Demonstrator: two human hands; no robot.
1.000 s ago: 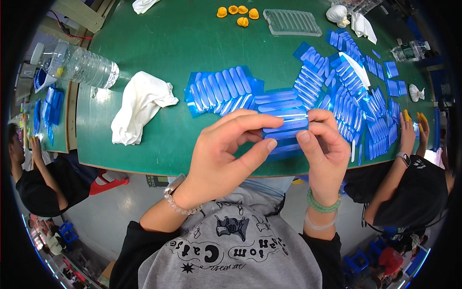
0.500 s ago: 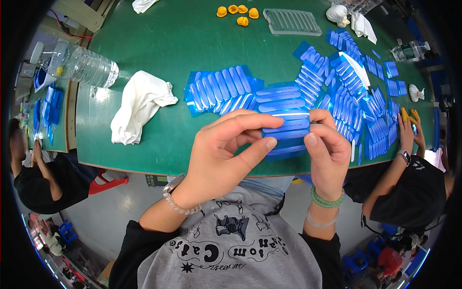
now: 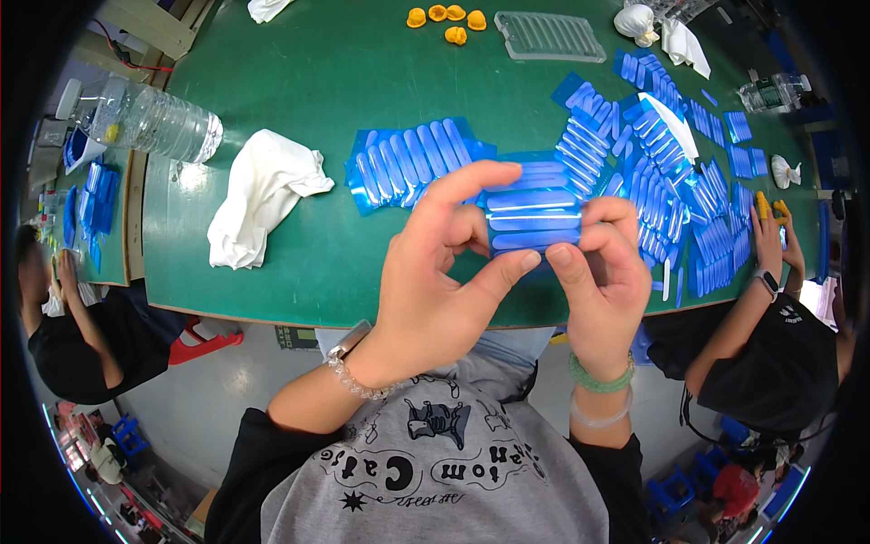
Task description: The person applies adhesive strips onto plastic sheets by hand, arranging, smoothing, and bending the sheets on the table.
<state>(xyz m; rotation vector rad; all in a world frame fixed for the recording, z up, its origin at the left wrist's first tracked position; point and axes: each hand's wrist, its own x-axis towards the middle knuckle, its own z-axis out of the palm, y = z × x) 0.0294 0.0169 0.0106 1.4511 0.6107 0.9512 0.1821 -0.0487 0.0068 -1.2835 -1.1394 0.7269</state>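
Note:
Between my hands, above the table's near edge, is a blue film sheet of long rounded strips [image 3: 535, 220]. My left hand [image 3: 439, 249] has it by the left side, thumb at the lower corner and index finger stretched over the top edge. The other fingers are partly behind the sheet. At the right side my right hand [image 3: 603, 263] pinches it, thumb at the lower corner and bent fingers beside it. Just beyond my left hand lies a pile of similar blue sheets [image 3: 408, 163]. A larger spread of such sheets [image 3: 657, 199] covers the table to the right.
On the green table [image 3: 299, 100] are a crumpled white cloth [image 3: 267, 199], a large clear bottle [image 3: 154, 121], several yellow finger cots [image 3: 456, 34] and a clear ribbed tray [image 3: 550, 37]. A co-worker's hands with yellow fingertips [image 3: 770, 227] are at the right; another person sits far left.
The sheet has tilted and risen slightly. My left index finger has lifted from its middle to its top edge. My right hand has shifted slightly left and up.

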